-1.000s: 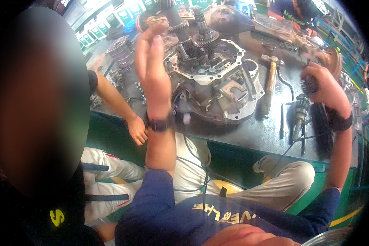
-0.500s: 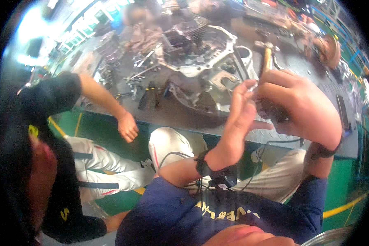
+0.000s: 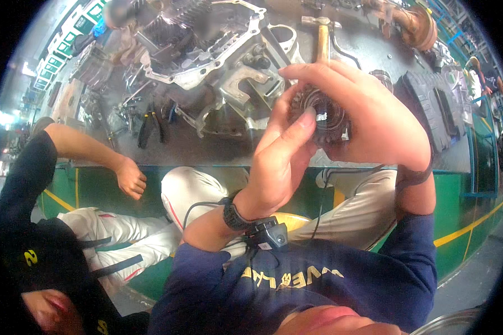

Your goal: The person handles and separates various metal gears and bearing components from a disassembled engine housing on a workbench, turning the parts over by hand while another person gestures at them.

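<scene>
Above the front edge of the metal workbench [image 3: 201, 151], both hands are closed round a dark toothed gear [image 3: 336, 118] with a hole through its middle. My left hand [image 3: 276, 162] grips its left side, with the thumb lying across its face. Fingers of my right hand [image 3: 383, 120] wrap over its top and right side, hiding part of the rim. Just beyond the hands lies a hammer [image 3: 323, 42] with a wooden handle. A pale, notched metal bracket [image 3: 243, 84] rests to the left of my left hand's fingers.
A large open gearbox housing [image 3: 193, 78] with gears in it fills the far left of the bench. Pliers [image 3: 145, 127] lie near the front edge. Dark ribbed blocks [image 3: 427, 106] sit at right. A co-worker's closed hand [image 3: 131, 177] hangs at left by the bench edge.
My left hand, with fingers stretched beside the part before, has closed on the gear. My right hand has turned, bringing the gear's face into sight. The whole view has shifted toward the right.
</scene>
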### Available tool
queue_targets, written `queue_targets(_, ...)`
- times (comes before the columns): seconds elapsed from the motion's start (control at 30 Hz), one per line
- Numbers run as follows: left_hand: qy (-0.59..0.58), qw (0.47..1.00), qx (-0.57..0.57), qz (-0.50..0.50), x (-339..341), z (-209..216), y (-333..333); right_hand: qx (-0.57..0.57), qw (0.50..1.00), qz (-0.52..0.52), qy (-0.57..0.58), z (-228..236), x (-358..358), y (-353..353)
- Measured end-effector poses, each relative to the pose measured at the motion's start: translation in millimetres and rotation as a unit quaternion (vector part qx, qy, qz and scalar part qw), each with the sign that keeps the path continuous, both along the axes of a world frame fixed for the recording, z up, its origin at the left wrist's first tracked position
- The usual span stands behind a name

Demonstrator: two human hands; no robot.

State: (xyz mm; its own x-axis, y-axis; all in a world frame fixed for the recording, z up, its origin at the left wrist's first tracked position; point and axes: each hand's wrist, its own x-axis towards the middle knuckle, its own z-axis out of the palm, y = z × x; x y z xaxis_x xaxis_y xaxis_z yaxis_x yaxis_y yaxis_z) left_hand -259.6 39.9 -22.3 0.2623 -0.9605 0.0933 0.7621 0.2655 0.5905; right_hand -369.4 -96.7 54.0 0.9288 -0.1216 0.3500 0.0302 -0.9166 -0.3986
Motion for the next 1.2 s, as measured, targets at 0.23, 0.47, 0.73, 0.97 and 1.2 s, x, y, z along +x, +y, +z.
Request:
queue_targets(0.23, -0.046, 0.999, 0.006, -0.009, 6, 0, 0, 0.164, 0.981, -0.024, -0.097, -43, -15, -7)
queue_targets(0.47, -0.044, 0.998, 0.052, 0.009, 5, 0, -7, 0.263, 0.956, -0.012, -0.132, -80, -18, -15)
queue_targets(0.73, -0.032, 0.999, 0.008, -0.01, 7, -2, -6, 0.315, 0.936, -0.044, -0.154, -84, -20, -2)
queue_targets(0.97, -0.071, 0.997, 0.038, -0.014, 9, -6, -4, 0.277, 0.944, -0.059, -0.172, -75, -18, 1)
queue_targets(1.2, -0.079, 0.996, 0.018, -0.04, 11, -8, -2, 0.335, 0.921, -0.058, -0.188, -74, -16, 6)
